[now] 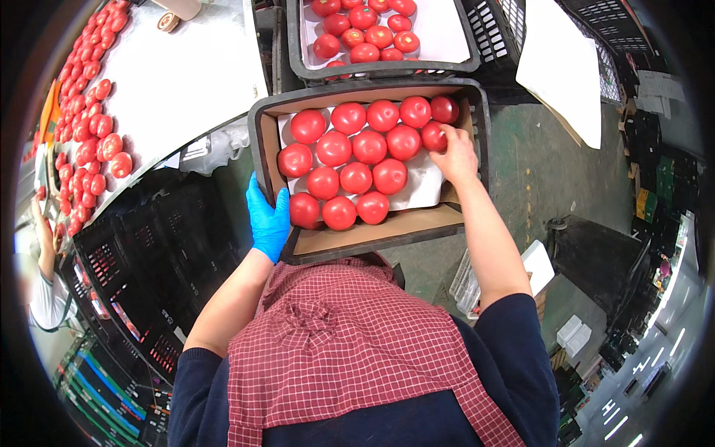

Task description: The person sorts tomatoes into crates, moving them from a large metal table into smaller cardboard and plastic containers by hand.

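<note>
In front of my apron a black plastic crate (481, 106) sits tilted, lined with brown cardboard and white paper. Rows of red tomatoes (369, 147) fill most of it, while white paper shows at its lower right. My left hand (267, 219), in a blue glove, grips the crate's left side, with the thumb at the rim. At the right end of the second row, my bare right hand (459, 153) has its fingers on a tomato (434, 136). That tomato lies just below a darker, shaded one (444, 109) in the corner.
Beyond stands a second black crate (385, 70) of tomatoes. A white-topped table (190, 72) at the left bears many tomatoes (84, 128). Stacked black crates (162, 257) stand below it. Another person's arm (44, 234) reaches in at far left. White sheets (564, 72) lie upper right.
</note>
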A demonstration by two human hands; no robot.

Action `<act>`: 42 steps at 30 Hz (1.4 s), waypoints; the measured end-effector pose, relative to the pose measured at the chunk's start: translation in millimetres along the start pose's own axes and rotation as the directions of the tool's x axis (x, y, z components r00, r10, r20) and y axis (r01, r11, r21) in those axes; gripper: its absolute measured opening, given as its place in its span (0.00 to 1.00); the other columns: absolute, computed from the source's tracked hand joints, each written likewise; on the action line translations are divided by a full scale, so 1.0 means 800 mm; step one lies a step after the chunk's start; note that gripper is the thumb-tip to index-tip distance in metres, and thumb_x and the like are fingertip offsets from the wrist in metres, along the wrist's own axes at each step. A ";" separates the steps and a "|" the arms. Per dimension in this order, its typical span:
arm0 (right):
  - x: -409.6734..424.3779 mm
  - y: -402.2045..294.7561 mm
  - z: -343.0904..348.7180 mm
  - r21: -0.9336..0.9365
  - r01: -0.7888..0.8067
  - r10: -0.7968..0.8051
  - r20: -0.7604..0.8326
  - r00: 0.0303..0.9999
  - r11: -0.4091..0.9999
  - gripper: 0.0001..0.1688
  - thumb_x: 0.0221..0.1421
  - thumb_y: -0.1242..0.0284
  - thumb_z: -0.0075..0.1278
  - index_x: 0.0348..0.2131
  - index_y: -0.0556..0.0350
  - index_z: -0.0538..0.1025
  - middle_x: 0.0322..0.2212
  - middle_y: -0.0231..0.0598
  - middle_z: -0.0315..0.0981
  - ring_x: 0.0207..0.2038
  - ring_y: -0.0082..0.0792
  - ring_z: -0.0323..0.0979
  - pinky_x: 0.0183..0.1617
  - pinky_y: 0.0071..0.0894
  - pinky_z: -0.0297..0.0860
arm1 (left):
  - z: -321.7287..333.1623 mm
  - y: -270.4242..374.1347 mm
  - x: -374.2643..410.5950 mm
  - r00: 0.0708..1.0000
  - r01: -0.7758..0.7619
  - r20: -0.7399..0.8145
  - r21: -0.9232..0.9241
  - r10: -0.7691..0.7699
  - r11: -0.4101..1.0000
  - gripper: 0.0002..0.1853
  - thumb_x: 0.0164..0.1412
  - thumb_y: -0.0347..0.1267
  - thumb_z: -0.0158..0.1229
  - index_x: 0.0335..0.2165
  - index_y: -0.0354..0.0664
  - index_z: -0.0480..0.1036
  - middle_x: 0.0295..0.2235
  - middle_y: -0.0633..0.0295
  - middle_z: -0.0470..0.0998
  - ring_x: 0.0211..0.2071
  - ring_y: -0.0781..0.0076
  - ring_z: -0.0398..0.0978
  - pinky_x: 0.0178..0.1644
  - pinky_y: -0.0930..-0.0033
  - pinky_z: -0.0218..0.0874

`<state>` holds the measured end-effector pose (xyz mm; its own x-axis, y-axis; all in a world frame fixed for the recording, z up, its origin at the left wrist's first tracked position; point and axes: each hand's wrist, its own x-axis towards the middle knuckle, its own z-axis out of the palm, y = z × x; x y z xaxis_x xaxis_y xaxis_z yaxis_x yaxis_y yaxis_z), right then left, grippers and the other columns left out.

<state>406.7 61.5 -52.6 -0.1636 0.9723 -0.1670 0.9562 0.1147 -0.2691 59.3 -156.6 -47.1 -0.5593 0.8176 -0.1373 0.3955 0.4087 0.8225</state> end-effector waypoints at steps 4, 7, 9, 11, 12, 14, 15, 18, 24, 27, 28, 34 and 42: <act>0.014 -0.015 0.022 -0.082 -0.104 0.110 0.076 0.991 0.991 0.44 0.39 0.71 0.65 0.57 0.33 0.66 0.52 0.47 0.64 0.55 0.54 0.66 0.56 0.48 0.69 | -0.002 0.001 0.001 1.000 -0.005 -0.002 0.012 0.005 1.000 0.39 0.60 0.31 0.62 0.63 0.33 0.51 0.57 0.43 0.62 0.57 0.52 0.64 0.62 0.57 0.55; 0.019 -0.018 0.015 -0.071 -0.145 0.152 0.096 0.984 0.987 0.45 0.36 0.69 0.66 0.56 0.32 0.66 0.50 0.46 0.67 0.53 0.53 0.69 0.55 0.48 0.70 | -0.005 0.000 0.001 0.998 -0.043 -0.045 0.103 0.048 0.994 0.40 0.58 0.31 0.63 0.63 0.33 0.52 0.56 0.43 0.60 0.57 0.48 0.62 0.62 0.54 0.54; 0.014 -0.014 0.003 -0.050 -0.191 0.196 0.124 0.973 0.980 0.46 0.35 0.68 0.67 0.55 0.32 0.67 0.49 0.46 0.68 0.52 0.53 0.70 0.54 0.48 0.70 | -0.010 0.009 -0.002 0.984 -0.133 -0.083 0.229 0.155 0.964 0.42 0.56 0.31 0.65 0.63 0.34 0.52 0.57 0.43 0.59 0.58 0.47 0.61 0.63 0.52 0.53; 0.000 0.003 -0.003 0.202 -0.210 0.196 0.086 0.977 0.956 0.47 0.35 0.64 0.68 0.56 0.38 0.66 0.46 0.44 0.72 0.48 0.49 0.73 0.52 0.43 0.71 | -0.018 0.047 -0.004 0.941 -0.262 -0.103 0.376 0.321 0.889 0.44 0.54 0.29 0.66 0.64 0.35 0.51 0.59 0.44 0.58 0.59 0.46 0.59 0.64 0.51 0.51; -0.009 0.014 -0.002 0.388 -0.222 0.200 0.099 0.975 0.895 0.47 0.36 0.63 0.68 0.56 0.41 0.66 0.45 0.44 0.72 0.46 0.47 0.74 0.50 0.41 0.72 | -0.018 0.065 -0.002 0.920 -0.349 -0.061 0.322 0.387 0.880 0.46 0.49 0.28 0.68 0.63 0.36 0.54 0.58 0.46 0.59 0.59 0.46 0.59 0.63 0.50 0.52; -0.033 0.007 -0.012 0.765 -0.405 0.186 0.362 0.914 0.500 0.44 0.42 0.61 0.67 0.55 0.54 0.67 0.43 0.42 0.75 0.41 0.38 0.76 0.40 0.35 0.73 | 0.002 0.087 0.000 0.914 -0.403 0.097 0.134 0.393 0.905 0.47 0.46 0.30 0.71 0.62 0.37 0.56 0.57 0.47 0.61 0.58 0.47 0.60 0.64 0.52 0.52; -0.046 0.003 -0.009 0.833 -0.450 0.128 0.433 0.892 0.322 0.38 0.49 0.56 0.63 0.54 0.55 0.68 0.43 0.42 0.75 0.38 0.36 0.77 0.34 0.33 0.74 | 0.020 0.103 0.003 0.907 -0.384 0.181 -0.009 0.379 0.923 0.48 0.45 0.31 0.72 0.62 0.37 0.56 0.58 0.48 0.61 0.59 0.48 0.61 0.65 0.53 0.52; -0.072 -0.043 -0.034 0.784 -0.621 -0.188 0.612 0.768 0.017 0.34 0.56 0.47 0.51 0.52 0.50 0.69 0.40 0.39 0.77 0.35 0.33 0.78 0.33 0.33 0.75 | 0.066 0.142 0.012 0.806 -0.379 0.436 -0.138 0.400 0.915 0.51 0.43 0.33 0.73 0.63 0.39 0.55 0.61 0.50 0.59 0.62 0.51 0.58 0.66 0.53 0.51; -0.074 -0.067 -0.045 0.707 -0.706 -0.351 0.670 0.654 0.034 0.29 0.62 0.49 0.48 0.50 0.51 0.72 0.36 0.37 0.78 0.30 0.31 0.78 0.32 0.32 0.75 | 0.100 0.172 0.032 0.702 -0.167 0.588 -0.412 0.402 0.895 0.52 0.42 0.32 0.74 0.64 0.44 0.55 0.61 0.54 0.59 0.64 0.56 0.57 0.67 0.55 0.52; -0.024 -0.037 -0.031 0.809 -0.391 -0.085 0.471 0.878 0.438 0.30 0.57 0.54 0.56 0.51 0.53 0.72 0.39 0.41 0.78 0.35 0.38 0.78 0.38 0.37 0.75 | 0.094 0.160 0.032 0.751 0.159 0.632 -0.451 0.189 0.878 0.50 0.44 0.31 0.74 0.63 0.45 0.56 0.60 0.55 0.62 0.62 0.59 0.61 0.65 0.56 0.56; 0.005 -0.008 -0.013 0.666 -0.104 -0.046 0.204 0.978 0.738 0.34 0.54 0.58 0.58 0.56 0.50 0.68 0.45 0.42 0.75 0.38 0.40 0.78 0.41 0.39 0.74 | 0.097 0.152 0.034 0.770 0.200 0.624 -0.434 0.134 0.878 0.48 0.45 0.34 0.75 0.62 0.46 0.57 0.57 0.56 0.63 0.58 0.63 0.65 0.61 0.59 0.62; 0.079 -0.018 -0.015 -0.118 -0.063 0.074 0.093 0.993 0.991 0.39 0.50 0.73 0.55 0.61 0.40 0.61 0.60 0.50 0.58 0.51 0.56 0.72 0.53 0.51 0.70 | 0.080 0.159 0.024 0.729 0.552 0.675 -0.484 -0.111 0.679 0.38 0.54 0.32 0.68 0.60 0.42 0.59 0.54 0.57 0.68 0.56 0.62 0.68 0.58 0.56 0.65; 0.098 -0.024 -0.002 -0.255 -0.057 0.077 0.068 0.995 0.965 0.32 0.50 0.71 0.57 0.53 0.44 0.64 0.46 0.50 0.69 0.42 0.54 0.78 0.44 0.50 0.75 | 0.071 0.129 0.020 0.593 0.780 0.793 -0.523 -0.138 0.343 0.35 0.65 0.51 0.53 0.62 0.46 0.56 0.58 0.54 0.66 0.56 0.55 0.69 0.54 0.51 0.69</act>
<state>376.0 135.8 -59.2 -0.1057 0.9623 -0.2508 0.9942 0.1069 -0.0089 132.8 -78.5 3.8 0.1915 0.7503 -0.6327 -0.6816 0.5655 0.4643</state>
